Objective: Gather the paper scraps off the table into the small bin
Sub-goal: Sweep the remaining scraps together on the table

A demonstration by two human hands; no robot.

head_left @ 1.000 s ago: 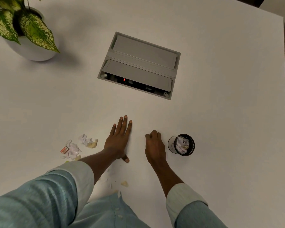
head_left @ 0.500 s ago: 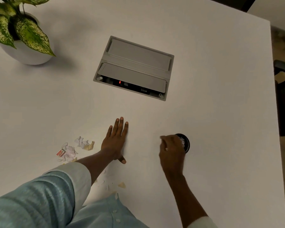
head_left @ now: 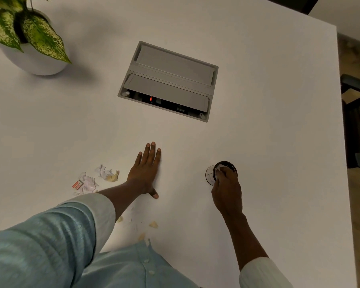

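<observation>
A small black-rimmed bin (head_left: 210, 176) stands on the white table (head_left: 268, 142), with white paper showing in its mouth. My right hand (head_left: 227, 189) hangs over its near side, fingertips bunched on paper scraps at the opening and hiding most of the rim. My left hand (head_left: 146, 173) lies flat on the table with nothing in it. To its left sits a loose pile of white, yellow and orange paper scraps (head_left: 89, 181). A few small scraps (head_left: 153, 224) lie near the table's front edge, close to my shirt.
A grey cable box (head_left: 168, 82) with a half-open lid is set into the table beyond my hands. At the far left stands a potted plant (head_left: 35, 59). A dark chair (head_left: 357, 121) is beyond the table's right edge.
My right hand has moved right from the table beside the left hand to the bin, and its fingertips have lowered into the opening. The left hand has stayed flat in place.
</observation>
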